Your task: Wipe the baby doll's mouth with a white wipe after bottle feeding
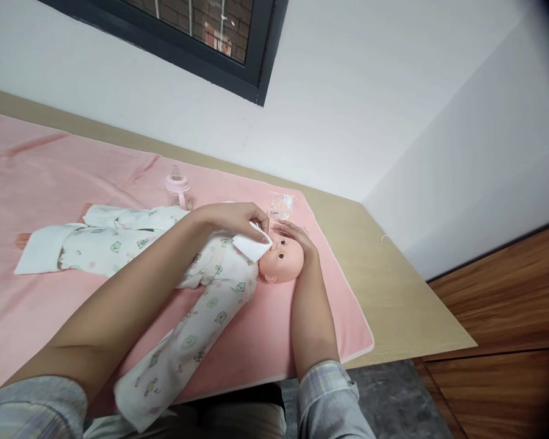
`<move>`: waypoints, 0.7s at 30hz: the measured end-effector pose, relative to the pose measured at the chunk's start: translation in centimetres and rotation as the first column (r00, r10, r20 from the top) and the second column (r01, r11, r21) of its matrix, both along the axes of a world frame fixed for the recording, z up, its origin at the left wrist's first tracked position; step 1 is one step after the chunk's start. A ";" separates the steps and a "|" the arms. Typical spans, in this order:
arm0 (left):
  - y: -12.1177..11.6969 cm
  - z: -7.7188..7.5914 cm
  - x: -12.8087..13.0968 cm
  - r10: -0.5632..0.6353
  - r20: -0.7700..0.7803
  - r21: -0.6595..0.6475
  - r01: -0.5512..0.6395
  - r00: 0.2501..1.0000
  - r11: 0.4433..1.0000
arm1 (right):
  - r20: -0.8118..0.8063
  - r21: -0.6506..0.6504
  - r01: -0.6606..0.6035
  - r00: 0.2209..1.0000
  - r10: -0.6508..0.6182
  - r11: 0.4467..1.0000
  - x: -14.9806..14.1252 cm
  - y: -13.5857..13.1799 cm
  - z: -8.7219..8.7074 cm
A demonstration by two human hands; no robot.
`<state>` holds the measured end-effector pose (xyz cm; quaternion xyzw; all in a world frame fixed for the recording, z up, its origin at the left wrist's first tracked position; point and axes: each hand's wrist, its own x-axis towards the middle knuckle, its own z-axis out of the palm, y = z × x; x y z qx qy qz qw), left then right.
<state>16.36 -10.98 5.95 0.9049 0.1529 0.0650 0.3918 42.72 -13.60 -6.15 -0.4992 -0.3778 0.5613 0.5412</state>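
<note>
A baby doll (281,262) lies on its back, its head toward the right, dressed in a white printed outfit (219,262). One long sleeve (183,347) hangs over the near edge. My left hand (247,219) pinches a folded white cloth (251,245) whose edge is at the doll's mouth. Around the far side and top of the doll's head rests my right hand (297,235), fingers stretched out, with nothing in them that I can see. The doll's far arm is hidden behind my left arm and the outfit.
A baby bottle (178,186) with a pink collar and handle stands beyond the doll. A small clear plastic item (282,207) lies past its head. Everything rests on a pink mat (333,299) over a wooden table (393,305), against a white wall with a dark-framed window (256,79).
</note>
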 end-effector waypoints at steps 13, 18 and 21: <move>0.4 -0.3 0.3 0.038 -0.029 0.057 -0.037 0.999 0.998 | 0.102 0.059 0.030 0.994 -0.036 0.998 0.0 0.1 -0.3; 0.3 -0.6 0.5 0.067 -0.021 0.100 -0.065 0.998 0.993 | 0.079 0.048 0.027 0.996 -0.031 0.999 0.0 -0.1 -0.5; 0.1 -0.8 0.7 0.073 -0.029 0.106 -0.070 0.997 0.992 | 0.033 0.026 0.033 0.999 -0.034 0.999 0.0 -0.1 -0.6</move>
